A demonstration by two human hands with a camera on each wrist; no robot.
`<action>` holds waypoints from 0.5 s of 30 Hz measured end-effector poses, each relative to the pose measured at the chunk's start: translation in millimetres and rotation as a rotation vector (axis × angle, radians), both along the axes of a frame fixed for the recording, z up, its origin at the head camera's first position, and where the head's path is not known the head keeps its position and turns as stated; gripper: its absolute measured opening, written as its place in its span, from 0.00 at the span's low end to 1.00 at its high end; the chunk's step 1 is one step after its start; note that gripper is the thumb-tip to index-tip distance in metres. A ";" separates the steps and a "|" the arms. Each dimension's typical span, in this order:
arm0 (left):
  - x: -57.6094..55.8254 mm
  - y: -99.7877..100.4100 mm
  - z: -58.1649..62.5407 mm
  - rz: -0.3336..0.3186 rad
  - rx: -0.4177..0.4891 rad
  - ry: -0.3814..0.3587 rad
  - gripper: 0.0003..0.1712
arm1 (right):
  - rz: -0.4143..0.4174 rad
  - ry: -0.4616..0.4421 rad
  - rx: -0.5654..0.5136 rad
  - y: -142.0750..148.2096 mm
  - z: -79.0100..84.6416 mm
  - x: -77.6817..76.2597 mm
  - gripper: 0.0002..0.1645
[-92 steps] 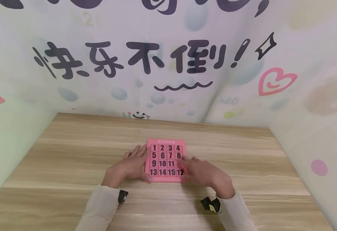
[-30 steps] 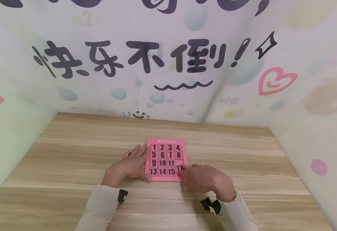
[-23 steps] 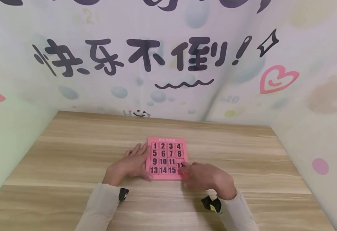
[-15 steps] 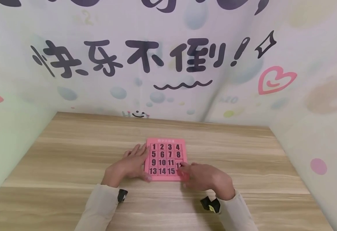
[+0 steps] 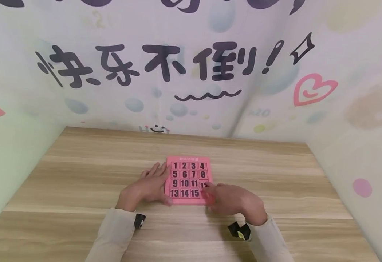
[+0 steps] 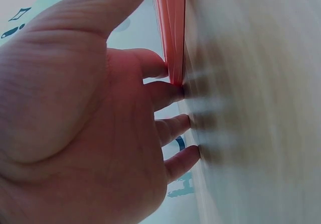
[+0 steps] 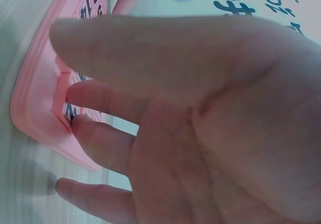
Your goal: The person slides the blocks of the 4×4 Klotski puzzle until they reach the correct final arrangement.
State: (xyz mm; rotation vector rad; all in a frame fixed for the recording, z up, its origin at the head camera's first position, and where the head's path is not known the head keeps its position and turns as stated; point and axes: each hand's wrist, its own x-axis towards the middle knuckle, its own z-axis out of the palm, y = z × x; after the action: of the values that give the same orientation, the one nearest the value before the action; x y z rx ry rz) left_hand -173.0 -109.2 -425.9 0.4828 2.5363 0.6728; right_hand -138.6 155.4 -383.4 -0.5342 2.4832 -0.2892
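A pink sliding number puzzle [image 5: 184, 202] lies flat on the table, its tiles running from 1 at the upper left. My left hand [image 5: 148, 187] rests along its left side with the thumb at the front-left corner. In the left wrist view, the fingers are spread, fingertips at the puzzle's side wall [image 6: 173, 33] and the tabletop. My right hand [image 5: 231, 200] reaches over the right side, its fingertips on the 12 tile [image 5: 203, 185]. That tile sits slightly below the 11 tile's [image 5: 194, 183] level. The gap beneath it is partly covered by my fingers.
The wood-grain table [image 5: 95, 163] meets a printed cloth backdrop [image 5: 118, 109] behind, with pale side walls at left and right. Small black devices [image 5: 239, 230] are worn at both wrists.
The 12 tile has slid away from me, from the bottom row towards the third row, with my right fingertips following it. My left hand stays at the puzzle's left side.
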 end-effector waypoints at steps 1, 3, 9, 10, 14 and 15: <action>-0.4 0.2 0.2 -0.003 0.002 0.001 0.69 | 0.002 0.003 0.002 0.1 0.5 -0.5 0.33; -0.7 0.2 0.8 -0.007 0.001 0.002 0.69 | 0.000 0.003 0.003 0.3 1.4 -1.2 0.33; -0.7 0.3 0.2 -0.003 -0.004 -0.007 0.69 | 0.005 0.015 -0.009 0.2 1.0 -1.5 0.33; -0.7 0.6 0.4 0.000 -0.008 -0.008 0.69 | 0.008 0.018 -0.010 0.3 0.9 -1.5 0.34; -1.0 0.6 -0.6 0.001 -0.005 -0.007 0.69 | 0.022 0.026 -0.014 0.8 1.1 -1.5 0.35; -1.0 0.6 -0.4 0.001 -0.003 -0.007 0.68 | 0.023 0.025 -0.015 1.0 1.1 -1.5 0.35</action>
State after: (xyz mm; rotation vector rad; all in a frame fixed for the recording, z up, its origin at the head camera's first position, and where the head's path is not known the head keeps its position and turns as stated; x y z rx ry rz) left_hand -174.0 -108.6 -426.4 0.4773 2.5313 0.6693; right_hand -140.2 156.3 -382.3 -0.5755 2.4994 -0.2936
